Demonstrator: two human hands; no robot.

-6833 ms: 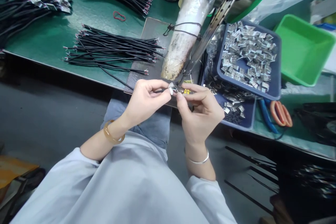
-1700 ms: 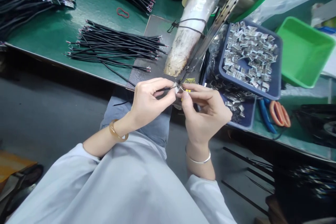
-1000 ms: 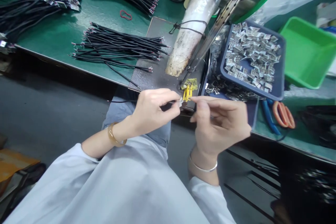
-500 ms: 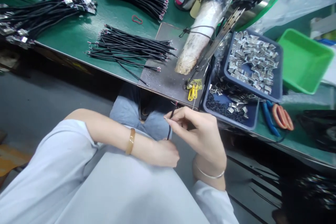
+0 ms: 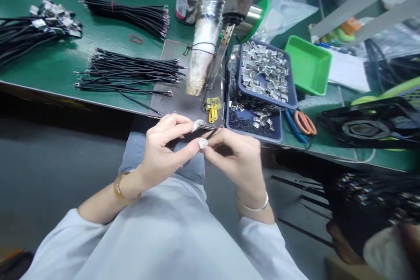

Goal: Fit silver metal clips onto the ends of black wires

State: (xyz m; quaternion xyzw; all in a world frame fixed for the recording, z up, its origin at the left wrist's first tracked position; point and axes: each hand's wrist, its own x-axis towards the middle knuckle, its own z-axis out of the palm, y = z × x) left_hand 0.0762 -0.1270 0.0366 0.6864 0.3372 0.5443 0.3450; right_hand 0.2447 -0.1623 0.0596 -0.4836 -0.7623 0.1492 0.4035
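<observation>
A thin black cable is pinched between the thumb and fingers of my right hand, just off the front edge of the bench. My left hand is raised beside it. Its thumb and index tips are apart, close to the cable's end, and pale shiny patches cover both tips. Whether the left fingertips touch the wire, I cannot make out. Loose black cables with stripped ends lie on the bench ahead. Behind them is a cable bundle tied with a red band.
Left, cables with metal connectors are heaped. Ahead stand a wrapped tube and yellow clips. To the right are a blue tray of metal shells, a lower tray, a green tray and orange-handled pliers.
My left hand has come up from the cable's lower part to beside my right fingertips. The view has shifted, so the bench things appear further left. The right hand still grips the cable.
</observation>
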